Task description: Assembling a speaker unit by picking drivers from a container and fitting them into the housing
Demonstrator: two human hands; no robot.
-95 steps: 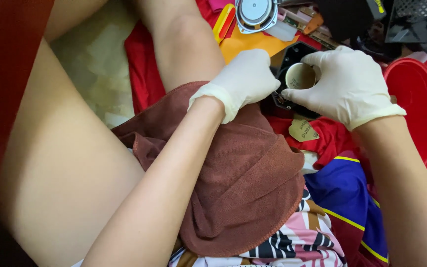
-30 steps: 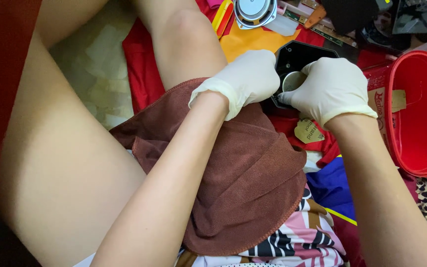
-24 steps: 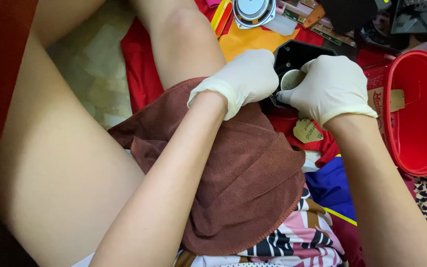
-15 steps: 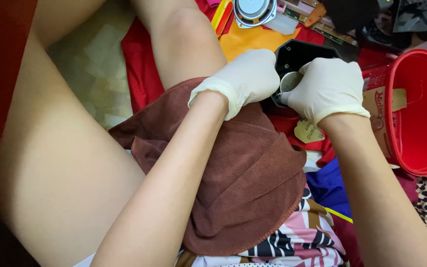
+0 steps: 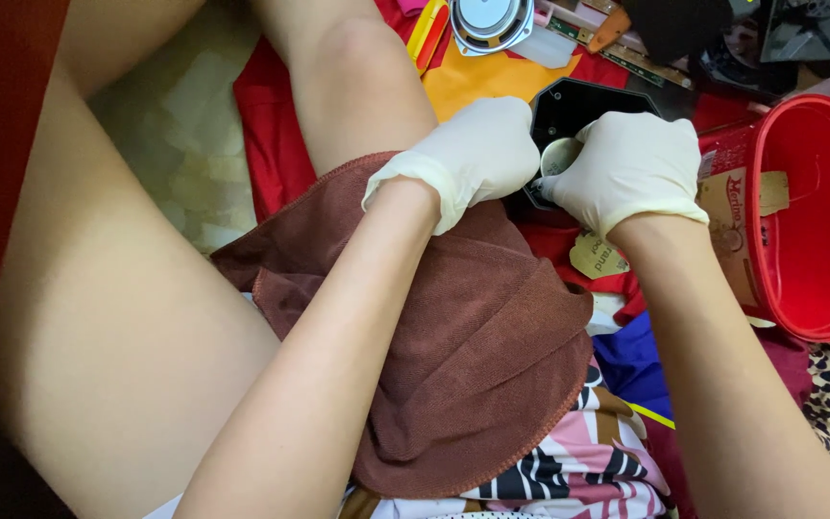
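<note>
Two gloved hands hold a small pale ring point(image 5: 559, 154).
Left hand point(image 5: 473, 154) and right hand point(image 5: 631, 168) fingers curl shut around it, over a black plate point(image 5: 583, 101).

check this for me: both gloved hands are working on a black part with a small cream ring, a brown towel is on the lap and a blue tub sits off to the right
Not quite: the tub is red, not blue, as the head view shows. The rest holds: the left hand and right hand, both gloved, work on the black part with the cream ring, brown towel on the lap.
</note>
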